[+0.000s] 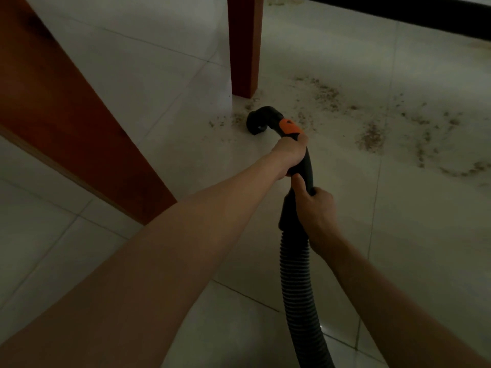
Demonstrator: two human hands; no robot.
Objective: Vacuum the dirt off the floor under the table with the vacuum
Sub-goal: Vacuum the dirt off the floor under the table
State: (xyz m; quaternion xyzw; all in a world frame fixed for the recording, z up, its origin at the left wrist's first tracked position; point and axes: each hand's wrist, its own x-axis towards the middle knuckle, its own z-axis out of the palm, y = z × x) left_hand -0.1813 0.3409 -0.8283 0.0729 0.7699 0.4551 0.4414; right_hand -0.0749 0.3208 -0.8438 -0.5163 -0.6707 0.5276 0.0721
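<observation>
Your left hand (291,152) has its fingers curled tight round the black handle (305,166) of the vacuum, just below the orange patch (289,126); the thumb lies across the top of the grip. Your right hand (314,208) grips the same handle lower down, at its 6 o'clock end, where it meets the collar of the ribbed hose (297,274). Its fingers wrap the far side and its thumb points up along the tube, close under your left hand. Both hands hold the handle fully, nothing else in them.

From your left hand the handle bends over at 11 o'clock into the black nozzle (256,123), whose mouth sits on or just above the floor (398,235); which one is hard to tell in this dim light. The hose runs from your right hand down to 6 o'clock and out of view.

The dirt (372,136) lies scattered on the pale tiles from 12 to 3 o'clock of the nozzle, thickest in a clump at 3 o'clock, with a thin trail of crumbs at 9 o'clock just beside the mouth. A brown table leg (243,49) stands at 12 o'clock of the nozzle, near it but apart. A second, wider brown table part (66,115) slants across at 9 o'clock. A dark strip (425,17) runs along the far edge at 1 o'clock.
</observation>
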